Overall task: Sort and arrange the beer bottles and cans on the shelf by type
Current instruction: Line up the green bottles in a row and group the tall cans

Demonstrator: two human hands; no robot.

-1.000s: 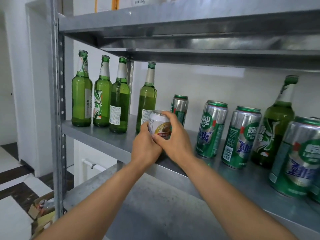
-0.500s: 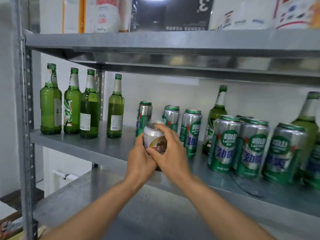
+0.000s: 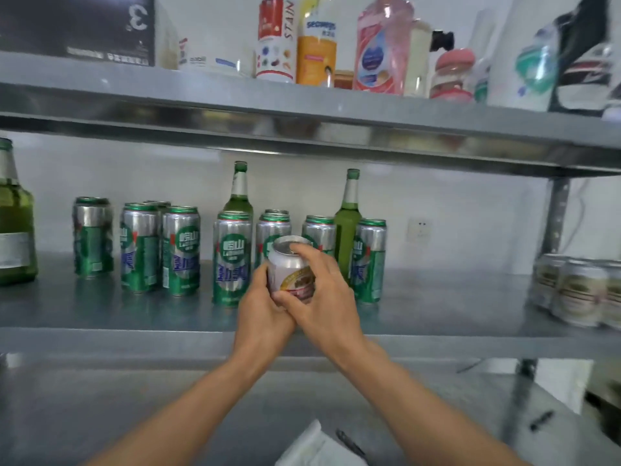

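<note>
A short white and gold beer can (image 3: 290, 270) is held above the front of the metal middle shelf (image 3: 100, 311). My left hand (image 3: 263, 314) grips its lower left side and my right hand (image 3: 322, 297) grips it from the right, fingers over the top. Behind it stand several tall green and silver cans (image 3: 232, 257) and two green bottles (image 3: 240, 193) (image 3: 347, 223). Another green bottle (image 3: 15, 227) is at the far left edge. A group of short white and gold cans (image 3: 578, 290) stands at the far right of the shelf.
The top shelf (image 3: 302, 102) carries a black box (image 3: 77, 25) and several household bottles (image 3: 379, 45). A lower shelf (image 3: 134, 408) holds white paper (image 3: 316, 449) and a dark pen. A shelf post (image 3: 557, 213) rises at the right. Bare shelf lies between the green cans and the white cans.
Both hands carried the short can rightwards along the shelf, past the bottles on the left. The view swung right, revealing the white cans at the far right.
</note>
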